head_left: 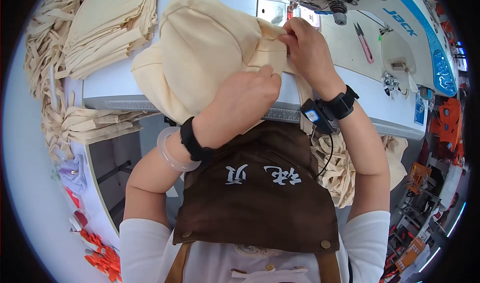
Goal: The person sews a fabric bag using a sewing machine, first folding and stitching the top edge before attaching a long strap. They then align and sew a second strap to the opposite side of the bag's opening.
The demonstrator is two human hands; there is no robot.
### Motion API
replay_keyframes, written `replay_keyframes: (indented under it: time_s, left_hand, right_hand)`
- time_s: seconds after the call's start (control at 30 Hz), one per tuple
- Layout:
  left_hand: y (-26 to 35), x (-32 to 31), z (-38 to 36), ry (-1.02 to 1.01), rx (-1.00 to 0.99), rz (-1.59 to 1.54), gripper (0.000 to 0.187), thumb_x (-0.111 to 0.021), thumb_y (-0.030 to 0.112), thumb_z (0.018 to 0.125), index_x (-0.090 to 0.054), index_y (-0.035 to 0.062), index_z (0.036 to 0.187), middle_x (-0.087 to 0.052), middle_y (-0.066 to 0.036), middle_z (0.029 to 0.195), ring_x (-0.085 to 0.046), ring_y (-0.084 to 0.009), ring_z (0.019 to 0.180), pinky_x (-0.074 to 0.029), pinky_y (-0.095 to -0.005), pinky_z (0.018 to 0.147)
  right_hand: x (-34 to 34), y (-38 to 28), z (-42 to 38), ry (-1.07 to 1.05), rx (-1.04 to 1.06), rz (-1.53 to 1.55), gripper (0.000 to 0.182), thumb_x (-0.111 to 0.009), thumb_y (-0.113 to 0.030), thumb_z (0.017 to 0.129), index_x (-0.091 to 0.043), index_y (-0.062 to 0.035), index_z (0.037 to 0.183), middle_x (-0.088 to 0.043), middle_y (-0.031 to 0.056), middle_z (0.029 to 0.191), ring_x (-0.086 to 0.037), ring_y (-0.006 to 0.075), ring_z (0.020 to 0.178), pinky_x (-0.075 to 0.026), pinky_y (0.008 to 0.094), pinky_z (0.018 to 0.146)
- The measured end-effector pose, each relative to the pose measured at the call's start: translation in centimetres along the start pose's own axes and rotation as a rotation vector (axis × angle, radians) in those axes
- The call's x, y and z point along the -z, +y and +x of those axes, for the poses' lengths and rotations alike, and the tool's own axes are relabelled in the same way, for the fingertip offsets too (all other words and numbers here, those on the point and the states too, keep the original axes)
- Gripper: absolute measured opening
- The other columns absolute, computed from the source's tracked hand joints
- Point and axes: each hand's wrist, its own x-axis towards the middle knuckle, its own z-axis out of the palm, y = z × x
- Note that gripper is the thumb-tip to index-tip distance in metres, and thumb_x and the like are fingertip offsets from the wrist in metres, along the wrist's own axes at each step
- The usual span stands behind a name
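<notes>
A cream cloth bag (200, 58) lies bunched on the front of the sewing machine table, its body puffed up and folded. My left hand (245, 95) rests over its near right side, with curled fingers closed on the cloth. With thumb and forefinger, my right hand (311, 53) pinches the upper right edge of the same bag. That edge sits just in front of the red presser foot area (290, 10) of the sewing machine (400, 28). A cloth strap (303, 90) hangs down below my right hand, over the table edge. My left fingertips are partly hidden.
Stacked cream cloth panels (107, 23) lie at the far left, beside heaped straps (52, 38). Pink-handled thread snips (365, 43) lie on the machine bed. More cream cloth (335, 168) hangs below the table at right. A ruler strip (131, 105) runs along the table's front edge.
</notes>
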Motion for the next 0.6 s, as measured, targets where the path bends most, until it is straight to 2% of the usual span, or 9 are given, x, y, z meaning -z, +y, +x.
replay_keyframes:
  time_s: [0.03, 0.13, 0.2, 0.3, 0.4, 0.43, 0.53, 0.57, 0.6]
  left_hand:
    - [-0.2, -0.1, 0.5, 0.053, -0.038, 0.011, 0.015, -0.063, -0.003, 0.077, -0.059, -0.0048, 0.092, -0.061, -0.018, 0.096, -0.065, -0.0333, 0.085, -0.055, -0.0427, 0.075]
    - [-2.0, -2.1, 2.1, 0.386, -0.138, -0.126, 0.018, -0.068, 0.008, 0.089, -0.052, -0.001, 0.09, -0.061, -0.017, 0.117, -0.062, -0.0368, 0.098, -0.052, -0.0422, 0.082]
    - [-2.6, -2.8, 2.2, 0.371, -0.092, -0.265, 0.018, -0.068, 0.005, 0.088, -0.052, -0.0005, 0.091, -0.059, -0.018, 0.126, -0.061, -0.0365, 0.106, -0.05, -0.0428, 0.087]
    - [-3.1, -2.7, 2.0, 0.276, -0.044, -0.345, 0.017, -0.068, 0.003, 0.089, -0.052, 0.0003, 0.095, -0.057, -0.018, 0.134, -0.058, -0.0367, 0.118, -0.049, -0.0432, 0.094]
    - [-3.3, -2.2, 1.9, 0.229, -0.036, -0.394, 0.02, -0.067, 0.001, 0.089, -0.054, 0.0007, 0.105, -0.056, -0.019, 0.135, -0.054, -0.0376, 0.126, -0.048, -0.0429, 0.099]
    - [-3.3, -2.1, 1.9, 0.226, -0.039, -0.418, 0.023, -0.066, 0.001, 0.089, -0.054, 0.0008, 0.109, -0.056, -0.019, 0.135, -0.053, -0.038, 0.128, -0.047, -0.0427, 0.1]
    - [-3.3, -2.3, 1.8, 0.259, -0.054, -0.398, 0.031, -0.065, 0.0, 0.09, -0.054, 0.0011, 0.119, -0.056, -0.02, 0.135, -0.051, -0.0383, 0.132, -0.046, -0.0423, 0.104]
    - [-3.4, -2.5, 1.8, 0.266, -0.061, -0.397, 0.032, -0.065, -0.001, 0.09, -0.055, 0.0008, 0.12, -0.056, -0.02, 0.135, -0.051, -0.0386, 0.132, -0.046, -0.0425, 0.105]
    - [-3.6, -2.7, 1.8, 0.272, -0.071, -0.396, 0.033, -0.065, -0.001, 0.09, -0.055, 0.0006, 0.121, -0.056, -0.02, 0.135, -0.051, -0.0388, 0.132, -0.046, -0.0427, 0.105]
  right_hand:
    - [-0.1, 0.2, 0.0, -0.001, -0.005, 0.0, 0.015, -0.065, -0.009, 0.09, -0.052, -0.0026, 0.095, -0.063, 0.0166, 0.092, -0.063, 0.0395, 0.085, -0.049, 0.0479, 0.069]
    - [-0.4, 0.6, -0.1, -0.011, -0.02, 0.015, 0.014, -0.065, -0.01, 0.091, -0.055, -0.0021, 0.096, -0.064, 0.0161, 0.09, -0.064, 0.039, 0.084, -0.05, 0.0471, 0.069]
    - [-0.1, 0.6, 0.0, -0.022, -0.024, 0.032, 0.014, -0.065, -0.011, 0.092, -0.058, -0.0008, 0.096, -0.066, 0.0161, 0.087, -0.065, 0.0379, 0.082, -0.051, 0.0455, 0.068]
    - [1.0, 1.0, -0.4, -0.025, -0.166, 0.383, 0.017, -0.067, -0.014, 0.092, -0.062, 0.0012, 0.096, -0.066, 0.0138, 0.077, -0.064, 0.0303, 0.07, -0.051, 0.0397, 0.066]
    - [3.4, 1.9, -1.7, -0.213, -0.293, 0.388, 0.014, -0.068, -0.015, 0.096, -0.063, -0.0021, 0.096, -0.06, 0.0007, 0.076, -0.056, 0.0074, 0.071, -0.045, 0.0259, 0.064]
    - [4.6, 0.5, -2.2, -0.246, -0.306, 0.383, 0.013, -0.07, -0.013, 0.094, -0.061, -0.0032, 0.093, -0.056, 0.0, 0.075, -0.051, 0.0079, 0.067, -0.043, 0.0237, 0.064]
    - [6.3, -1.9, -4.2, -0.369, -0.288, 0.245, 0.016, -0.074, -0.012, 0.09, -0.06, -0.0041, 0.091, -0.054, -0.0007, 0.076, -0.048, 0.0082, 0.067, -0.043, 0.0237, 0.064]
    - [6.3, -2.0, -4.8, -0.362, -0.233, 0.192, 0.021, -0.075, -0.007, 0.083, -0.056, -0.0042, 0.091, -0.054, 0.0023, 0.079, -0.053, 0.0147, 0.068, -0.045, 0.0276, 0.064]
    - [6.1, -1.9, -5.1, -0.318, -0.169, 0.117, 0.02, -0.072, -0.005, 0.082, -0.055, -0.0038, 0.092, -0.055, 0.0055, 0.081, -0.055, 0.0204, 0.072, -0.046, 0.0321, 0.065]
